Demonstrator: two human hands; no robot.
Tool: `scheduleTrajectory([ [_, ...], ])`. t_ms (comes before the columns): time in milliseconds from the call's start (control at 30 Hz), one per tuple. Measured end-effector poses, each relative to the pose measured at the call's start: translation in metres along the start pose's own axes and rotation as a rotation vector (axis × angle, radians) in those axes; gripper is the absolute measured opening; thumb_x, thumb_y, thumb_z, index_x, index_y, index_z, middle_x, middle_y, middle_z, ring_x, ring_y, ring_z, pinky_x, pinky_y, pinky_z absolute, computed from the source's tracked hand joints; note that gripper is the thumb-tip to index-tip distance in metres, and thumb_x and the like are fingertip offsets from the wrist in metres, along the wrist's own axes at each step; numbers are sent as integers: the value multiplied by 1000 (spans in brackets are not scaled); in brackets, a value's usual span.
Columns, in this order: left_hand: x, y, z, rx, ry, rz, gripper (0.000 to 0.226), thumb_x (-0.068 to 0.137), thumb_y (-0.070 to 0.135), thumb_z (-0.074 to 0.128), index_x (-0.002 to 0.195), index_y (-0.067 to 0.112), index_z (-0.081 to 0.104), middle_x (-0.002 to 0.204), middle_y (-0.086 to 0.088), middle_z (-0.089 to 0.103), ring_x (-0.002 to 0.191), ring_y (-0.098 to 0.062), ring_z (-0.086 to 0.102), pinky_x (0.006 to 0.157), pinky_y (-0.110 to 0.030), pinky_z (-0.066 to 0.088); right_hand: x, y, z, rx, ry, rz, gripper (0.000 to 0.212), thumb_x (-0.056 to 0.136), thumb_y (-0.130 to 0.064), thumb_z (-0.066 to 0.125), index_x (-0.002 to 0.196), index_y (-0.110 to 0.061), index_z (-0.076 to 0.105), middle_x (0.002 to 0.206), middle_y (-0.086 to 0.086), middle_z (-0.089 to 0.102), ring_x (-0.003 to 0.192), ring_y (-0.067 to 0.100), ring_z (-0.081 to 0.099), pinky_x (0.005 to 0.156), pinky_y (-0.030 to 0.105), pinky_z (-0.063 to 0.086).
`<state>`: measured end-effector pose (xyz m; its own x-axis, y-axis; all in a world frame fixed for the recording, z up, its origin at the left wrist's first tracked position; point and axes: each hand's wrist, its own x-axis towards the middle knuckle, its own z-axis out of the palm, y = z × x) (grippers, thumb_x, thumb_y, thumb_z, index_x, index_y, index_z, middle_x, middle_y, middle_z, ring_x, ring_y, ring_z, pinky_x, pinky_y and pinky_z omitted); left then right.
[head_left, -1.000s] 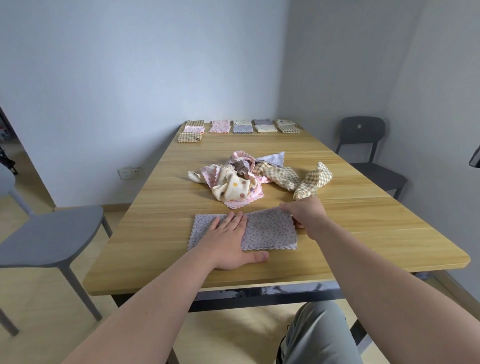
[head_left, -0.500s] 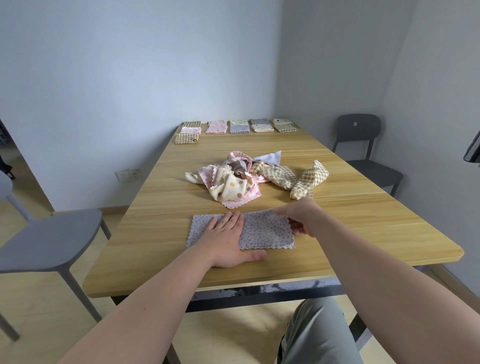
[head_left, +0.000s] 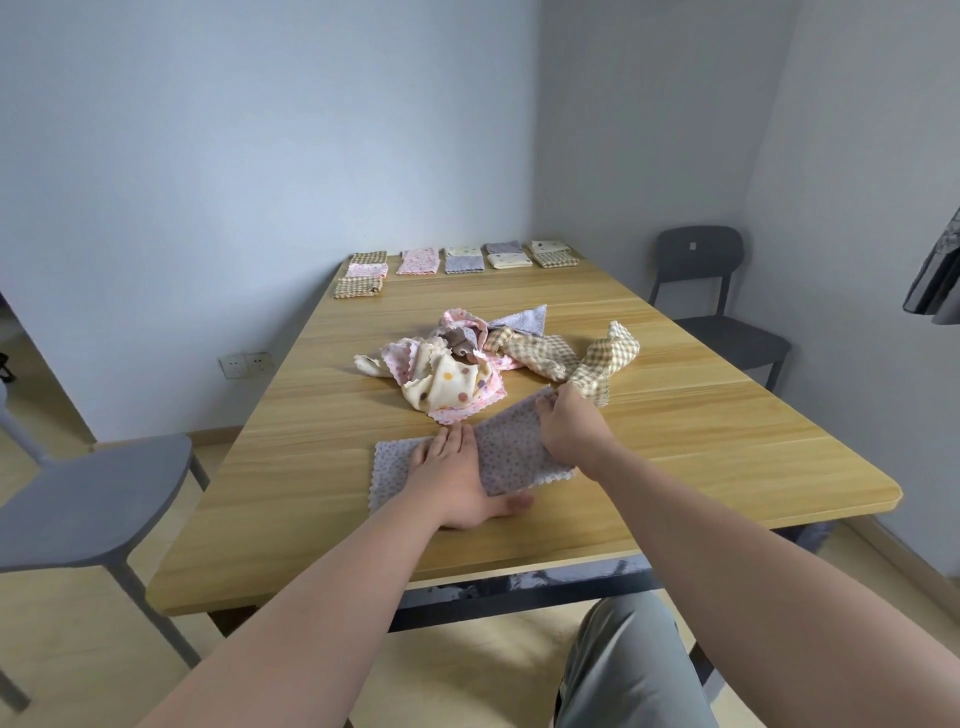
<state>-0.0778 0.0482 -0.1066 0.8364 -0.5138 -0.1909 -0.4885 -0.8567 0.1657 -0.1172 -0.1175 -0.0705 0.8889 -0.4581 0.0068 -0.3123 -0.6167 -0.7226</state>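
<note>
Pressing flat and straight-fingered with the left grip (head_left: 451, 472) on the middle of the grey dotted cloth (head_left: 511, 449). Pinching that cloth's far right corner in the curled right grip (head_left: 569, 431), holding the right half up off the bench (head_left: 691, 447), tilted toward the left grip. Just beyond the right grip: a crumpled beige checked cloth (head_left: 605, 364). Beyond the left grip: a heap of unfolded cloths (head_left: 449, 376). Far past both: folded cloths (head_left: 464, 261).

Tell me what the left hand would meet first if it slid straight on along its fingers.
The left hand lies flat on the grey dotted cloth, fingers pointing forward. Straight on, it would probably first meet the pink scalloped cloth at the near edge of the loose pile.
</note>
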Motion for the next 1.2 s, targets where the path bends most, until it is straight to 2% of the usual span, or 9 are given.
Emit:
scheduleTrajectory([
  [167,6,30,8,-92,12,-20,153,51,109,27,159,9,-15,169,-10,-12,156,-26,-13,125,-50,-6,4,-2,-25,-125,90,-68,34,108,-38,36,114,-7,48,105,13,61,80,25,57,63,37,46],
  [367,-1,73,19,-81,35,-42,136,68,101,20,158,6,-18,168,-12,-16,154,-29,-19,123,-55,-12,4,-10,-50,-307,137,-105,29,106,-36,44,94,-10,49,78,4,54,63,18,50,49,30,33],
  [533,-1,79,24,-40,18,-26,133,68,101,16,157,8,-21,167,-12,-20,153,-32,-24,120,-59,-14,2,-7,-46,-347,171,-112,30,106,-35,44,90,-10,50,80,8,59,62,21,51,49,28,33],
  [600,-1,78,20,-51,-20,-14,136,67,101,22,157,9,-21,167,-12,-21,152,-31,-25,121,-58,-15,1,-8,-44,-344,173,-111,30,106,-36,43,94,-10,51,85,9,60,67,24,54,49,29,34],
  [700,-2,66,2,-179,-125,67,143,65,95,52,159,14,-19,167,-9,-23,152,-28,-26,123,-56,-10,1,-11,-42,-332,172,-115,30,105,-37,43,98,-9,53,90,10,61,76,30,59,54,31,39],
  [833,-13,21,-29,-462,-46,156,122,75,67,75,163,19,4,169,-1,11,154,-26,18,122,-45,23,-1,-15,-39,-311,150,-131,36,105,-35,44,78,-11,48,74,6,57,62,24,54,50,28,37],
  [933,-16,-25,-20,-538,228,32,68,97,37,66,157,27,35,148,5,52,134,-23,52,108,-40,45,-8,-25,-26,-288,109,-170,46,106,-32,45,65,-12,42,58,4,48,48,19,45,45,24,31],
  [1033,-16,-54,3,-712,464,-104,42,101,9,53,140,23,57,130,4,65,121,-19,61,101,-33,49,-17,-39,-3,-259,27,-188,51,106,-29,47,59,-10,39,50,4,42,43,19,43,44,24,33],
  [1200,-13,-59,8,-811,521,-128,34,98,2,55,127,16,66,113,2,71,104,-14,64,90,-28,50,-29,-52,38,-295,-74,-168,41,101,-17,50,62,-11,40,55,4,45,45,17,42,41,24,30],
])
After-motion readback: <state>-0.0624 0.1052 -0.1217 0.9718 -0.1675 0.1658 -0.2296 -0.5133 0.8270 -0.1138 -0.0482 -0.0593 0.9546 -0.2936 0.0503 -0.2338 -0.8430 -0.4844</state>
